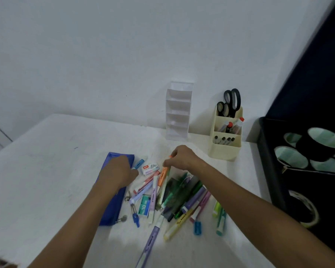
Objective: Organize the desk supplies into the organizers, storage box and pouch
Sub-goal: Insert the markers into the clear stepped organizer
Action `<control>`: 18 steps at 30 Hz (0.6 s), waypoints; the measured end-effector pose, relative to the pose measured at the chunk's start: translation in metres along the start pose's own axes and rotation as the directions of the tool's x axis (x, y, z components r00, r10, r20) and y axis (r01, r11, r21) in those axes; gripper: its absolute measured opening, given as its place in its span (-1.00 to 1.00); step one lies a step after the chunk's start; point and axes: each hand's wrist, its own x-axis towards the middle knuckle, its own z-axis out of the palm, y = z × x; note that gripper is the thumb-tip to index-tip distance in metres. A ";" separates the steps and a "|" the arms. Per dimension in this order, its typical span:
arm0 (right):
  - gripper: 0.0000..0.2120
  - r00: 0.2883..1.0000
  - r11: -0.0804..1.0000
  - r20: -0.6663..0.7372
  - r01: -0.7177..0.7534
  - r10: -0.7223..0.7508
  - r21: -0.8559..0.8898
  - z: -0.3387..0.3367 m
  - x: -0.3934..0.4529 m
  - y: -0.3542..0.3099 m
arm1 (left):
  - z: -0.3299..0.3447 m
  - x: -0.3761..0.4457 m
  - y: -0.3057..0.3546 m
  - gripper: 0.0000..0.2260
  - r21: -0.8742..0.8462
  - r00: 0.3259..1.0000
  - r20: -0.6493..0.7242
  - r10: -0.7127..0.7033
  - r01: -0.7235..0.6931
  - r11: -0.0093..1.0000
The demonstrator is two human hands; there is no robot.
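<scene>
right hand pinching the tip of an orange highlighter atop the pen pile on the white table, left hand over the blue pouch, fingers apparently curled, grasp unclear, cream organizer with scissors behind, black storage box at right

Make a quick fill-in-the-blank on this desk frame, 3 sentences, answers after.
1. The right hand pinches an ______ highlighter from the pile.
2. The left hand lies over the ______ pouch.
3. The black scissors stand in the ______ organizer, beside the white organizer.

Missing words: orange; blue; cream
</scene>
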 end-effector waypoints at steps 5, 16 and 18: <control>-0.66 0.998 0.959 -0.045 0.050 -0.039 0.281 -0.019 -0.005 -0.001 | -0.044 0.002 0.018 -0.86 -0.116 0.964 -0.232 0.134 -0.164 0.980; -0.77 0.987 0.901 0.012 0.139 -0.158 0.411 -0.066 -0.027 -0.014 | -0.124 0.005 0.081 -0.78 -0.113 0.810 -0.483 0.332 -0.434 0.894; -0.78 0.962 0.825 -0.120 0.272 -0.245 0.495 -0.084 -0.031 -0.029 | -0.136 0.007 0.090 -0.80 -0.144 0.757 -0.552 0.349 -0.499 0.855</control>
